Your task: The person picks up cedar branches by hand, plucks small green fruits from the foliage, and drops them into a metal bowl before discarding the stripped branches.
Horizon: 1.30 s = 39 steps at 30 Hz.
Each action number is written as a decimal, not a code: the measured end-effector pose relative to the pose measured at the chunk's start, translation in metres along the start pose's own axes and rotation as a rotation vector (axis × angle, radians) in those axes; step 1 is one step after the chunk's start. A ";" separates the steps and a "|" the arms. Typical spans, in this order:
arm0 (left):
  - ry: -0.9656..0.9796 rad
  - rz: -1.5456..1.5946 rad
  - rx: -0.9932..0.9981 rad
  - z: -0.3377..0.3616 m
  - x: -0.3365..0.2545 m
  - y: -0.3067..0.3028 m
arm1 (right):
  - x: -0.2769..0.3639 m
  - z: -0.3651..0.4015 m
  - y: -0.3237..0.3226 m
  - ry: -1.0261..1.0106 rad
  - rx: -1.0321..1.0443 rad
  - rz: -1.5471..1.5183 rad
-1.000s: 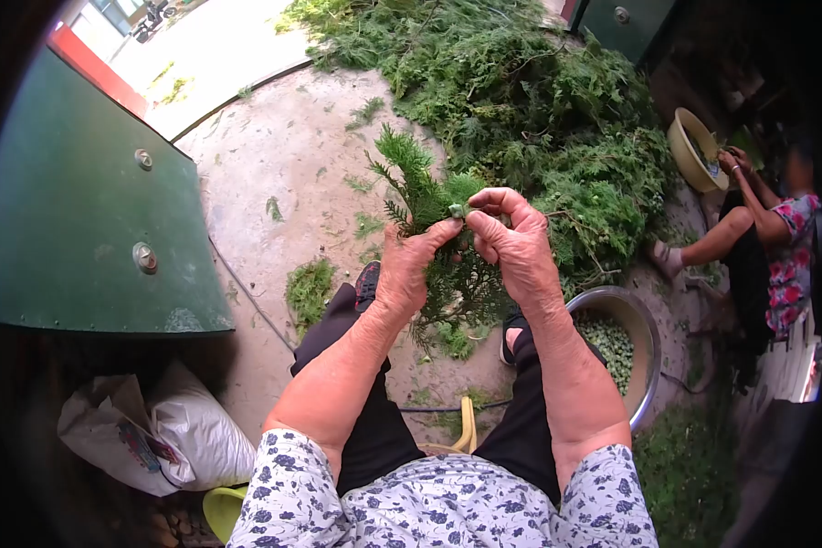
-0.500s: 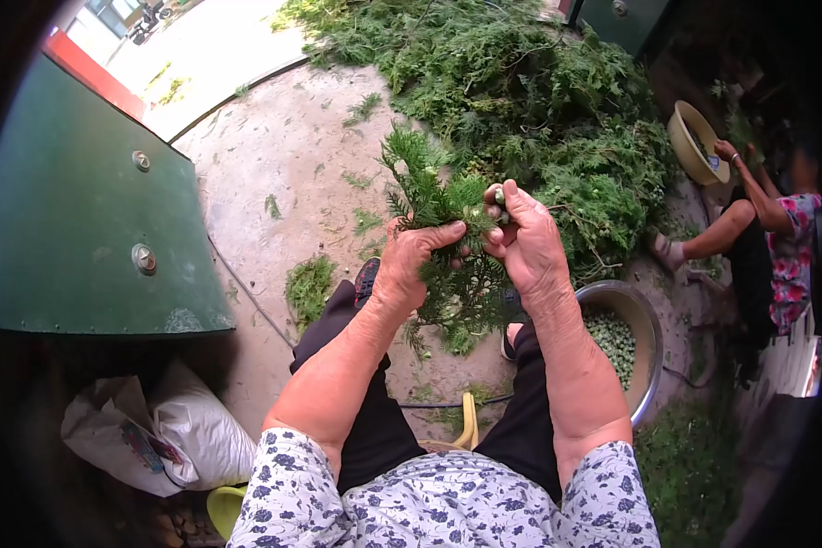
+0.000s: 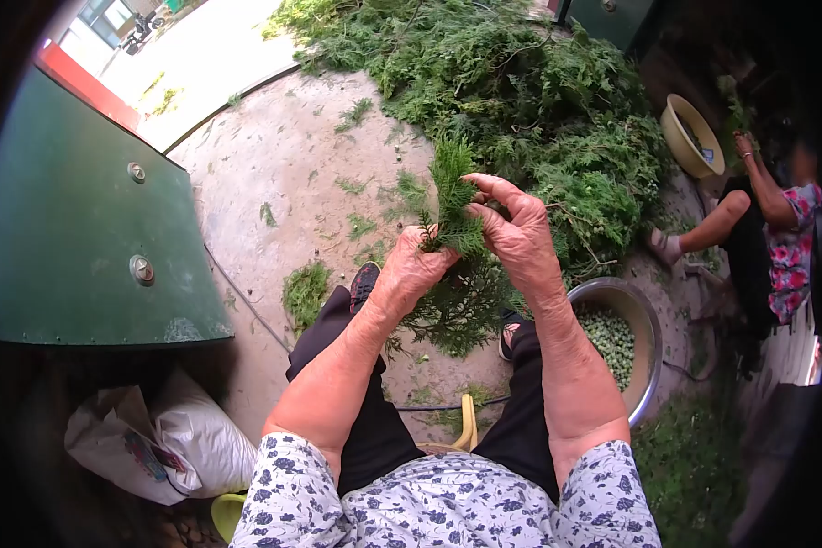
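My left hand [image 3: 416, 265] is closed round the stem of a leafy arborvitae sprig [image 3: 451, 173], held upright in front of my knees. At the sprig's right side, the thumb and fingertips of my right hand [image 3: 519, 224] pinch its foliage. Its palm faces away from the camera, so any cones inside are hidden. By my right leg stands a metal basin [image 3: 653, 342] with many small green cones [image 3: 609, 342] in it.
A large heap of cut evergreen branches [image 3: 521, 100] covers the floor ahead. Beyond it to the right, a seated person [image 3: 781, 215] holds greenery near a beige basin [image 3: 676, 132]. A green metal panel [image 3: 91, 228] and white sacks [image 3: 201, 434] are on the left.
My right hand has turned palm-away and moved onto the sprig; the green cones seen in its fingers are out of sight. The sprig stands more upright. The other person's hand moved up from the basin.
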<state>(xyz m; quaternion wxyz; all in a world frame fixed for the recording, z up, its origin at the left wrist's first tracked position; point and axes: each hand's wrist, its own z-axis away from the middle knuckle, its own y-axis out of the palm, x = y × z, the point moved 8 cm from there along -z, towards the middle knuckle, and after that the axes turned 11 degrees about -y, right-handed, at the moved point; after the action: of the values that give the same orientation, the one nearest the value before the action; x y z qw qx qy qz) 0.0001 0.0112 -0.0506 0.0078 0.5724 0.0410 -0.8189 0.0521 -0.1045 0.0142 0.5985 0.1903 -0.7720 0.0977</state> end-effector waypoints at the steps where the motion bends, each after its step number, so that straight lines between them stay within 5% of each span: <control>1: 0.011 -0.041 0.004 -0.001 0.000 0.000 | 0.001 -0.001 0.000 -0.044 0.037 0.078; 6: 0.164 -0.036 -0.007 0.012 -0.032 0.002 | -0.014 -0.001 -0.007 0.071 0.016 0.063; 9: 0.184 0.019 -0.084 0.016 -0.035 -0.006 | -0.001 -0.003 -0.004 -0.082 -0.015 0.193; 12: 0.439 -0.243 -0.160 0.026 -0.048 -0.006 | 0.007 0.000 0.000 -0.078 -0.030 0.189; 14: 0.262 0.016 -0.033 0.009 -0.020 -0.007 | -0.016 0.008 -0.001 0.236 -0.116 -0.152; 21: -0.223 0.217 0.133 0.010 0.000 -0.001 | -0.045 0.018 0.001 0.327 -0.300 -0.495; 23: 0.518 -0.871 -0.130 0.008 0.004 -0.007 | -0.055 0.015 -0.003 0.285 -0.313 -0.723; 24: 0.516 -0.870 -0.129 0.014 -0.005 -0.005 | -0.059 0.010 -0.016 0.291 -0.405 -0.754; 27: 0.247 -0.486 -0.051 0.015 -0.017 -0.008 | -0.042 -0.003 -0.031 0.176 -0.349 -0.829; 29: -0.240 0.447 -0.190 -0.001 0.034 -0.023 | -0.035 -0.003 -0.037 0.196 -0.363 -0.835; 33: -0.213 0.482 -0.255 0.003 0.021 -0.023 | -0.019 -0.007 -0.047 0.170 -0.373 -0.892; 35: -0.208 0.698 -0.237 0.011 0.006 -0.018 | -0.018 -0.012 -0.049 0.091 -0.201 -1.068; 39: -0.046 0.733 -0.185 0.007 -0.006 -0.021 | -0.017 -0.005 -0.050 0.155 -0.164 -0.688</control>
<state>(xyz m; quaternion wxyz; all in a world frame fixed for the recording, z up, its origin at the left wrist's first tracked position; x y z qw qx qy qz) -0.0052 0.0315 -0.0413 0.3529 0.5274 -0.0929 -0.7672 0.0808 -0.1451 -0.0048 0.6665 0.3824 -0.6202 -0.1576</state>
